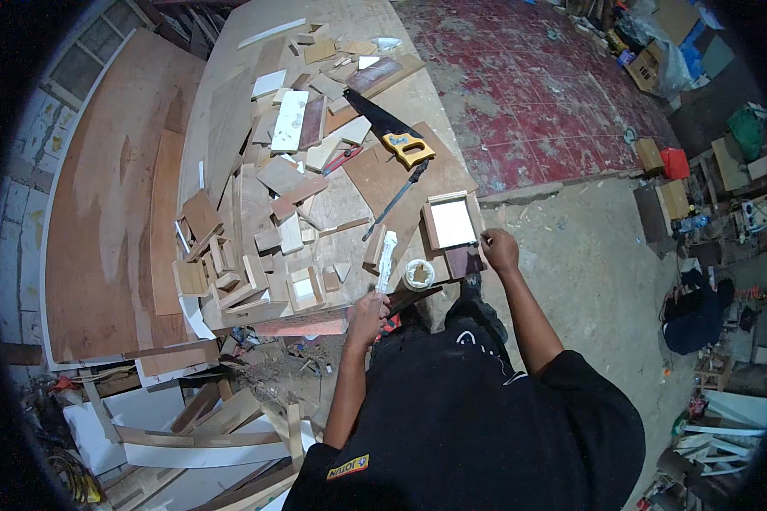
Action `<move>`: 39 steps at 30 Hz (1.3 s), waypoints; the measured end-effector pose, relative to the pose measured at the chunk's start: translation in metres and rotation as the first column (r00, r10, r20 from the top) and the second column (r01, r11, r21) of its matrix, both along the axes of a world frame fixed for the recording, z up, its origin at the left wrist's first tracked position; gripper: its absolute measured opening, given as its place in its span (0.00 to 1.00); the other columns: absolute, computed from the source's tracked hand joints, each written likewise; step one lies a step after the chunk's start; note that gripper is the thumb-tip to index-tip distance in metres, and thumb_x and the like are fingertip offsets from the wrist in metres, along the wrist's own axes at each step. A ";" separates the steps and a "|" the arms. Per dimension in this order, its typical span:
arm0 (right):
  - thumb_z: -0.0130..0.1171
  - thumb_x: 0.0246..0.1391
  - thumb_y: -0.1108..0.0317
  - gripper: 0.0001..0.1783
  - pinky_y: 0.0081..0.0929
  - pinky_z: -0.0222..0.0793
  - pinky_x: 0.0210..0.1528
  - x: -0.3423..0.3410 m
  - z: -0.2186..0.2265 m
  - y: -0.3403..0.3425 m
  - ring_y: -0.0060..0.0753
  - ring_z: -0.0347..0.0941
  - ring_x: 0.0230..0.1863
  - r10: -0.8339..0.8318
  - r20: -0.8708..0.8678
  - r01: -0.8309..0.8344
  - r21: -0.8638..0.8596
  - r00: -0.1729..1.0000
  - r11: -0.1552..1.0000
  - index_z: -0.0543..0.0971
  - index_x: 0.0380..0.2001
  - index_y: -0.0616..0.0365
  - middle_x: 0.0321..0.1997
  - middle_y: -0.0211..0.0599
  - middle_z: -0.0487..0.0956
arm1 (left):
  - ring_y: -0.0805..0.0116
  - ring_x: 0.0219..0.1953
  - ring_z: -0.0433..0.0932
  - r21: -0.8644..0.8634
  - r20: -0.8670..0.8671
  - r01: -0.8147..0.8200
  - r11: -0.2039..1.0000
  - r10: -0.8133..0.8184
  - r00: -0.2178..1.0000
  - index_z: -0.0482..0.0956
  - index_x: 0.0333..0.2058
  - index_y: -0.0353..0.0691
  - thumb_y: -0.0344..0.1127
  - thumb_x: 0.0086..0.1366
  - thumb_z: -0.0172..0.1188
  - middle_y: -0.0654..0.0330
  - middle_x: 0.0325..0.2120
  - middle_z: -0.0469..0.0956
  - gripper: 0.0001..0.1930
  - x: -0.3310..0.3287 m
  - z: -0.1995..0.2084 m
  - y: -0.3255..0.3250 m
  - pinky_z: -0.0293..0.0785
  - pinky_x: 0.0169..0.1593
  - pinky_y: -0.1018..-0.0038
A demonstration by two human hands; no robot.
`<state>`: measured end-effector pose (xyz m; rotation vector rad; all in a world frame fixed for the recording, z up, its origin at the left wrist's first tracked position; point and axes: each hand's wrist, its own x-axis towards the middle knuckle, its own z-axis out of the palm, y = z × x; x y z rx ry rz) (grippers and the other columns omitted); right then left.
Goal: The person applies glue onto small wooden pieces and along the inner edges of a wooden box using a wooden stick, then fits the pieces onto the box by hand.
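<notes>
My left hand (368, 318) is closed around the lower end of a white-smeared stick (388, 258) at the table's near edge. Right beside the stick stands a small round tub (418, 274) with a whitish rim and a pale tan patch inside. A shallow wooden box (431, 224) with a white panel inside sits at the table's right corner. At its near right corner my right hand (500, 250) is closed, fingertips against the edge; what lies between them is partly hidden. Next to the box's near side is a dark reddish-brown board (464, 262).
A handsaw (389, 134) with a yellow handle lies on the worktable (311, 302), near a long dark file-like tool (395, 201). Wood offcuts (292, 119) cover the table's left and middle. A large plywood sheet (102, 213) leans at left; scrap boards (204, 439) lie below.
</notes>
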<state>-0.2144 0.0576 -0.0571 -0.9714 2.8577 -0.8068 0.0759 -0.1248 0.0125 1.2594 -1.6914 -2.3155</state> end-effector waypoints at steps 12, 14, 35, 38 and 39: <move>0.61 0.42 0.64 0.10 0.37 0.72 0.38 -0.018 -0.017 -0.004 0.47 0.76 0.34 -0.054 0.242 0.030 0.104 0.969 0.994 0.81 0.29 0.57 0.31 0.45 0.79 | 0.82 0.12 0.60 -0.001 -0.016 0.055 0.999 -0.055 0.998 0.71 0.31 0.39 0.42 0.67 0.44 0.69 0.14 0.64 0.14 -0.007 -0.007 0.000 0.55 0.15 0.82; 0.61 0.42 0.65 0.10 0.38 0.71 0.38 -0.018 -0.015 -0.008 0.47 0.76 0.34 -0.053 0.247 0.022 0.124 0.968 0.992 0.81 0.29 0.56 0.31 0.46 0.79 | 0.83 0.11 0.56 -0.001 -0.005 -0.008 1.000 0.008 1.000 0.71 0.30 0.40 0.37 0.64 0.45 0.70 0.12 0.62 0.09 -0.009 -0.002 0.004 0.50 0.13 0.83; 0.59 0.41 0.71 0.04 0.36 0.69 0.32 0.003 -0.029 0.025 0.45 0.74 0.29 -0.025 0.071 0.032 -0.089 0.997 0.996 0.76 0.23 0.59 0.25 0.44 0.76 | 0.83 0.11 0.57 -0.022 -0.001 -0.009 1.000 0.009 1.000 0.71 0.30 0.40 0.39 0.66 0.44 0.71 0.13 0.62 0.11 -0.006 -0.004 0.001 0.51 0.13 0.84; 0.60 0.40 0.71 0.05 0.34 0.69 0.32 0.003 -0.032 0.025 0.43 0.74 0.28 -0.020 0.064 0.026 -0.097 0.998 0.995 0.76 0.23 0.59 0.25 0.42 0.76 | 0.83 0.11 0.57 0.000 -0.004 0.008 1.000 -0.008 1.000 0.71 0.30 0.40 0.38 0.65 0.44 0.71 0.13 0.62 0.10 -0.010 0.000 0.002 0.52 0.14 0.84; 0.60 0.40 0.71 0.05 0.34 0.69 0.32 0.003 -0.032 0.022 0.43 0.74 0.29 -0.019 0.074 0.026 -0.102 0.997 0.994 0.76 0.24 0.59 0.25 0.42 0.76 | 0.83 0.11 0.57 -0.001 -0.003 0.011 1.000 -0.011 1.000 0.71 0.30 0.40 0.38 0.65 0.44 0.71 0.13 0.62 0.10 -0.011 0.001 0.001 0.52 0.14 0.84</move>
